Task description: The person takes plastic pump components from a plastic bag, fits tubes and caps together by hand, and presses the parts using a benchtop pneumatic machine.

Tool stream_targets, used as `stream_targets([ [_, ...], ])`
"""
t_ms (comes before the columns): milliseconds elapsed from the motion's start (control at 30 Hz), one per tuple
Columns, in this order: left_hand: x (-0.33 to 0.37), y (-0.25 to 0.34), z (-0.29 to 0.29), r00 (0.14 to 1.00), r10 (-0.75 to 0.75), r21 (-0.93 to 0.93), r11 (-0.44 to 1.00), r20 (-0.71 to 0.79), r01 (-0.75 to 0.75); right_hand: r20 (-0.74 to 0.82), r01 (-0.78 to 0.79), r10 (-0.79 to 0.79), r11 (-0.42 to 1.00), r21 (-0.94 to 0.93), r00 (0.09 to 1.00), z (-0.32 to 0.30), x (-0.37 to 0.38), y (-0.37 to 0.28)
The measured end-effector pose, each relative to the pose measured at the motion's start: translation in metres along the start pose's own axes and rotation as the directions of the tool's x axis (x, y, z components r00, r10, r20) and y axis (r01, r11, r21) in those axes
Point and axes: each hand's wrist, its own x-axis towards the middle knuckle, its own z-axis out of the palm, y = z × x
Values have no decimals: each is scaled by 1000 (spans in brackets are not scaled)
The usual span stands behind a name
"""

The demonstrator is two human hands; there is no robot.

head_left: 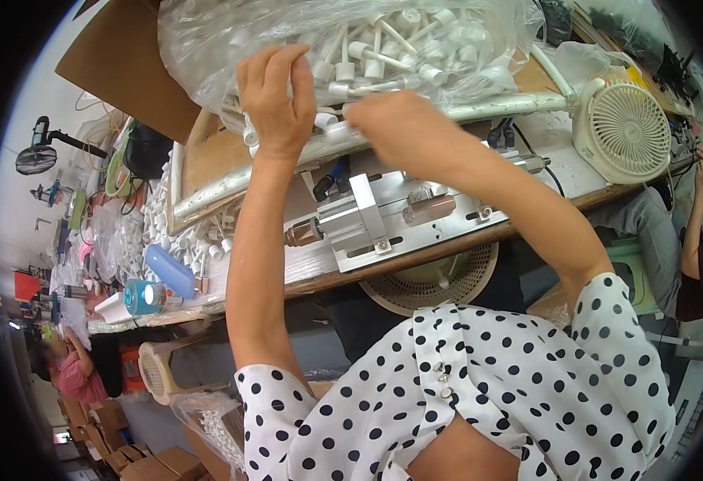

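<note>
My left hand [275, 100] is raised at the near edge of a clear plastic bag [231, 36], fingers pointing up and nothing visible in them. Inside the bag lie several white caps with thin stems [375, 60]. My right hand [403, 132], smeared by motion, reaches in from the right with curled fingers. A white cap [338, 131] shows at its fingertips and seems gripped there. Just below both hands, a metal clamping fixture [359, 216] with a clear block [430, 207] is mounted on the bench.
A white fan [624, 128] stands at the bench's right end. More white caps [195, 240] are heaped at left beside a blue container [169, 271]. Below the bench edge sits a round perforated basket [403, 301]. Co-workers sit far left [83, 373] and at right [700, 240].
</note>
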Motion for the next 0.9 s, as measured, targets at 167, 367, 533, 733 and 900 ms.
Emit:
stream_targets([
  [167, -13, 40, -4, 883, -2, -145, 986, 470, 79, 304, -456, 354, 521, 722, 885, -58, -73, 23],
  [367, -6, 48, 4, 720, -96, 61, 995, 688, 75, 223, -316, 225, 708, 632, 949, -38, -117, -2],
  [533, -7, 48, 10, 709, -52, -12, 996, 703, 86, 50, 111, -127, 963, 247, 991, -4, -128, -1],
  [733, -4, 43, 14, 711, -14, -1, 1000, 703, 20, -132, 239, -224, 964, 113, 966, 18, -127, 8],
  [900, -1, 58, 0, 688, -114, -9, 985, 717, 173, -95, 218, -207, 967, 129, 974, 12, -122, 3],
])
